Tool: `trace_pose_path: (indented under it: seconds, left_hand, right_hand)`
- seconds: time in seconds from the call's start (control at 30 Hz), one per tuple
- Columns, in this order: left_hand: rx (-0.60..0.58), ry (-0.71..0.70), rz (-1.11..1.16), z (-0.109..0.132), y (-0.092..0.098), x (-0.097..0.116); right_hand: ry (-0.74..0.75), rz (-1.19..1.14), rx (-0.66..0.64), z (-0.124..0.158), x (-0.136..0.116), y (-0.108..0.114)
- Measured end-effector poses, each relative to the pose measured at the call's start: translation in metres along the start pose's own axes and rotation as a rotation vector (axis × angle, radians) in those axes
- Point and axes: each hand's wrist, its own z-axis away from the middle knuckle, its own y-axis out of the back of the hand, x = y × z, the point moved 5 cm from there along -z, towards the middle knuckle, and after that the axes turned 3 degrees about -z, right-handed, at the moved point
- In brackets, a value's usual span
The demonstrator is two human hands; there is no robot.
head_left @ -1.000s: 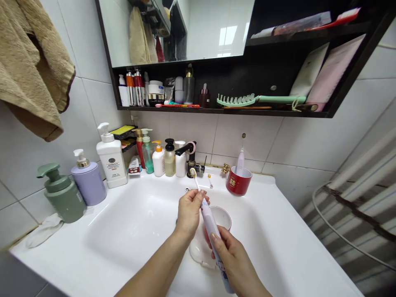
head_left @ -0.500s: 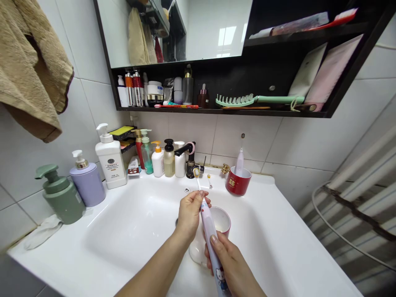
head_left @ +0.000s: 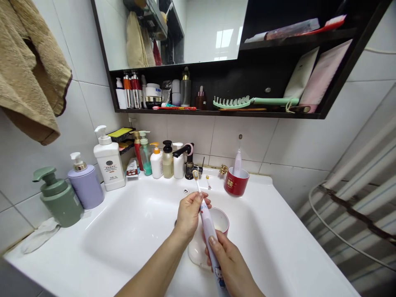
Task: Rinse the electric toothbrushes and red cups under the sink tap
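Observation:
An electric toothbrush (head_left: 208, 220) with a pale lilac handle and cartoon prints points away from me over the sink, its bristles at the far end. My right hand (head_left: 230, 260) is wrapped round the lower handle. Higher up, my left hand (head_left: 189, 212) pinches the toothbrush where the brush head meets the handle. Behind it, a cup (head_left: 221, 218), white inside and reddish outside, stands in the sink, partly hidden by my hands and the handle. Beside the cup lies a whitish translucent object (head_left: 197, 251) whose kind I cannot make out.
The white sink (head_left: 123, 231) has a black faucet (head_left: 189, 161) at its back. A red cup (head_left: 236, 183) holding another electric toothbrush (head_left: 237, 161) stands at back right. Pump bottles, including a green one (head_left: 60, 202), line the left and rear rim. A dark cabinet (head_left: 269, 114) hangs above.
The view has shifted slightly, so the surroundings sit a little further left. Both hands keep their hold on the toothbrush, with almost no visible movement.

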Motion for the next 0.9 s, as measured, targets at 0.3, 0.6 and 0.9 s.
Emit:
trace_pose_path:
  seconds: [0.3, 0.6, 0.9]
  left_hand:
    - [0.008, -0.004, -0.018, 0.0, 0.0, -0.003]
    - [-0.006, -0.004, -0.049, 0.0, 0.0, -0.005]
    - [-0.019, 0.0, -0.061, -0.001, 0.0, -0.007]
  right_hand:
    - [-0.048, -0.076, 0.013, 0.001, -0.004, 0.0]
    - [-0.052, -0.125, 0.028, 0.006, -0.015, 0.002]
    - [-0.031, -0.125, 0.029, 0.003, -0.007, 0.003]
